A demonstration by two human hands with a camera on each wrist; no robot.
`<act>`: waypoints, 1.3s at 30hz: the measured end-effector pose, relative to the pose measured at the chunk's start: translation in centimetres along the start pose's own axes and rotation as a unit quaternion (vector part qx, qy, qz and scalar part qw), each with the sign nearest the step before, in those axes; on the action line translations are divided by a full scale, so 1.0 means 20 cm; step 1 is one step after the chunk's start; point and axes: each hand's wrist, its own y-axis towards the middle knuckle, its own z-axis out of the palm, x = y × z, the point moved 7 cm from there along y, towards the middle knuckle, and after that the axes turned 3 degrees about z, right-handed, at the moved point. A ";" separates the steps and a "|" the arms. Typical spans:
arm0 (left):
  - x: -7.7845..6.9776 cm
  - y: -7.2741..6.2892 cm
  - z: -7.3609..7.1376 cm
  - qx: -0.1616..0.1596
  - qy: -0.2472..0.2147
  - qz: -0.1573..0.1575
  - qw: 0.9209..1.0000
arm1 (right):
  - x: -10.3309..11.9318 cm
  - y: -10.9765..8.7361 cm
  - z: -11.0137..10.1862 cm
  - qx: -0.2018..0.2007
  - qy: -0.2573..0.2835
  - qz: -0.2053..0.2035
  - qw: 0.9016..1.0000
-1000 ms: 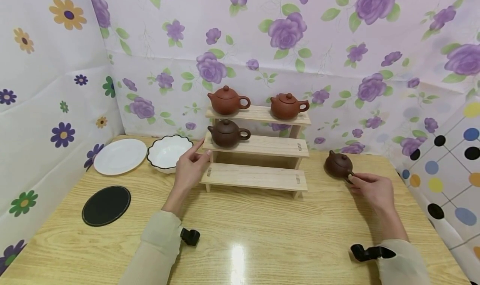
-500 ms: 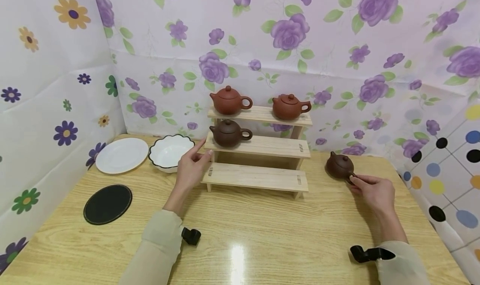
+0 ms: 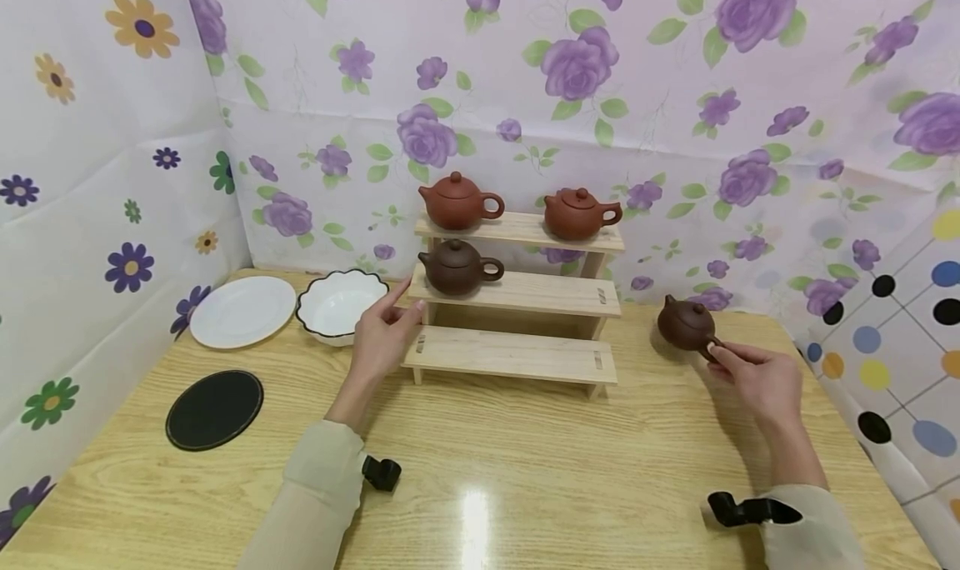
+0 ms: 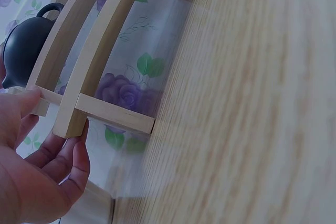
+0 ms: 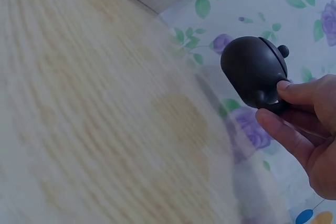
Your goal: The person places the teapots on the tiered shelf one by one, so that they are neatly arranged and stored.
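Observation:
My right hand (image 3: 765, 382) pinches the handle of a dark brown teapot (image 3: 686, 324) on the right side of the table. In the right wrist view this teapot (image 5: 252, 69) appears raised above the tabletop, thumb and fingers at its handle. A three-step wooden display rack (image 3: 510, 355) stands in the middle. At its left end, my left hand (image 3: 382, 334) holds it; the left wrist view has the thumb against one plank and fingers (image 4: 76, 166) curled at another plank's end. Another dark teapot (image 3: 456, 268) sits on the middle step, close to that hand.
Two reddish teapots, one left (image 3: 459, 202) and one right (image 3: 579, 213), stand on the top step. Left of the rack are a white scalloped bowl (image 3: 341, 305), a white plate (image 3: 243, 312) and a black round mat (image 3: 214, 410). Flowered cloth (image 3: 337, 70) hangs behind.
The right hand and its teapot have shifted slightly right, and the teapot has come up from the table. The left hand stays at the rack's end.

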 end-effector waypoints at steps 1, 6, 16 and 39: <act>0.00 0.00 0.00 0.000 0.001 0.000 1.000 | 0.01 0.00 0.00 0.000 -0.001 -0.003 1.000; 0.00 0.00 0.00 0.000 0.003 0.001 1.000 | 0.06 0.00 -0.01 0.012 0.005 -0.019 1.000; 0.00 0.00 0.00 0.000 0.000 0.002 1.000 | 0.16 -0.03 -0.03 0.042 0.072 -0.041 0.996; 0.00 0.00 0.00 0.002 0.001 0.001 1.000 | 0.39 -0.09 -0.03 0.058 -0.007 -0.091 0.994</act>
